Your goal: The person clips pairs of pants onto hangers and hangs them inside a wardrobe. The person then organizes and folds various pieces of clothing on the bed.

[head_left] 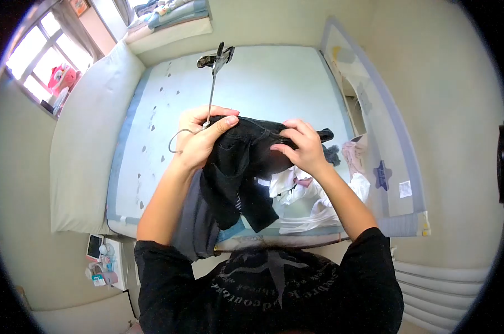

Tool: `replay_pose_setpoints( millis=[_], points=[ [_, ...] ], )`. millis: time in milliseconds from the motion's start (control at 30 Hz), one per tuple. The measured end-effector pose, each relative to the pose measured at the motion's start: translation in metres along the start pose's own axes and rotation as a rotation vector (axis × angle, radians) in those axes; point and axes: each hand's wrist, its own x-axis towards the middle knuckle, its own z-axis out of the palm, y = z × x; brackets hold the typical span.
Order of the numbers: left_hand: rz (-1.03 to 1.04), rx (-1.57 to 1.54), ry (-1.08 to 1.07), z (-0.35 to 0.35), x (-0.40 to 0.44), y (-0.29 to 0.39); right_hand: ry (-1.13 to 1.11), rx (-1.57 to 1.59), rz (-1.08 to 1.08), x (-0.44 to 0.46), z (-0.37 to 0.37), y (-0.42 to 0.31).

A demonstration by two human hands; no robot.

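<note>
Over the bed's near half, my left hand pinches one end of the waistband of black trousers. The same hand has a metal clip hanger against it; its wire hook curves out beside the wrist. One black clip points away at the far end of the rod, with no cloth in it. My right hand grips the other end of the waistband, fingers curled. A black end piece, perhaps another clip, sticks out past that hand. Both trouser legs hang down towards me.
White clothes and a pink garment lie on the bed at right. Dark grey cloth drapes at the near edge. A mesh bed rail stands right; a padded bolster is left.
</note>
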Motion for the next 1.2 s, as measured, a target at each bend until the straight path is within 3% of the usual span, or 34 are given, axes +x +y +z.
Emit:
replay_pose_setpoints(
  millis=[167,267,400,533,633,767,867,1033,1200],
  points=[
    [0.193,0.413,-0.092,-0.027,-0.001,0.012,-0.038,0.079,-0.085,0.006,-0.015,-0.003],
    [0.186,0.370,-0.172,-0.043,0.000,0.006,-0.194,0.062,-0.023,0.014,-0.037,-0.013],
    [0.104,0.606,-0.225,-0.041,-0.001,0.014,-0.179,0.183,0.119,0.023,-0.047,-0.030],
    [0.116,0.346,-0.155,-0.042,0.001,-0.008,-0.355,0.047,0.062,0.022,-0.060,-0.029],
    [0.062,0.201,-0.237,-0.038,0.002,-0.009,-0.371,-0.038,0.038,0.022,-0.064,-0.035],
    [0.248,0.423,-0.597,-0.045,0.014,-0.002,-0.380,0.016,0.018,0.018,-0.066,-0.034],
    [0.107,0.468,-0.725,-0.039,0.011,0.016,-0.428,0.056,0.028,0.015,-0.070,-0.030],
    [0.181,0.658,-0.956,-0.036,0.013,0.024,-0.507,0.084,0.034,0.015,-0.080,-0.034],
    [0.138,0.726,-0.966,-0.040,0.016,0.036,-0.510,0.162,-0.034,0.014,-0.079,-0.030]
  ],
)
